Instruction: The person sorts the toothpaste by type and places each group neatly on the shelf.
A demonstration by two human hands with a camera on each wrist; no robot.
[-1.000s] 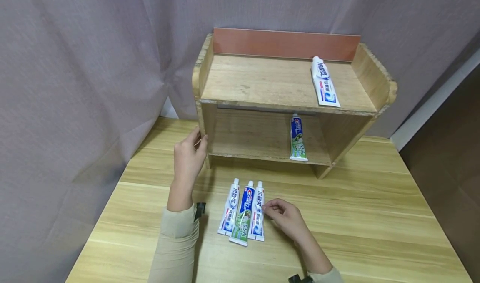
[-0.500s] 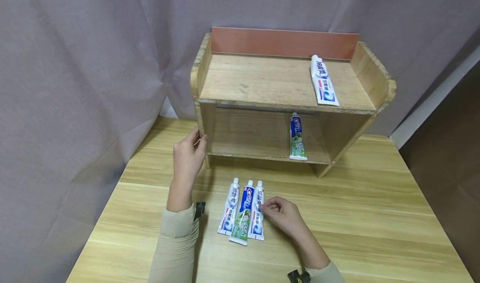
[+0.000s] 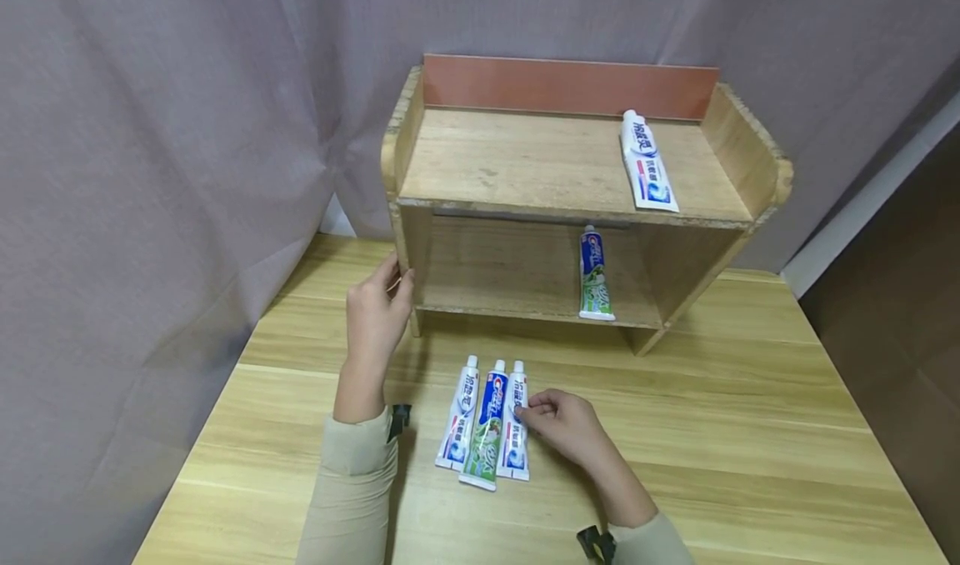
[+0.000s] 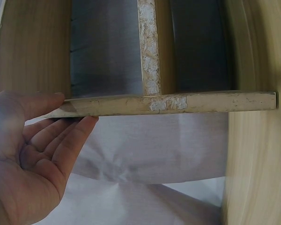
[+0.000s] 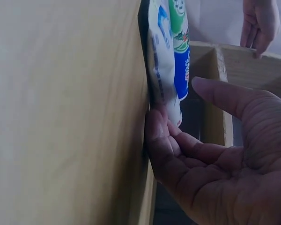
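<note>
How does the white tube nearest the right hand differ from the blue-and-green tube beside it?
The white tube is mostly white with blue print; the blue-and-green tube is blue toward its cap and green below. The right hand is at the white tube; the blue-and-green tube lies beyond. The blue-and-green tube's flat end sits farther from the wooden shelf than the white tube's. Both lie on the table, white caps toward the shelf.

We've got greyish drapes point(image 3: 187, 132) hanging in folds behind a wood-grain table point(image 3: 750, 432)! To our right, we spot a dark brown surface point(image 3: 900, 298).
</note>
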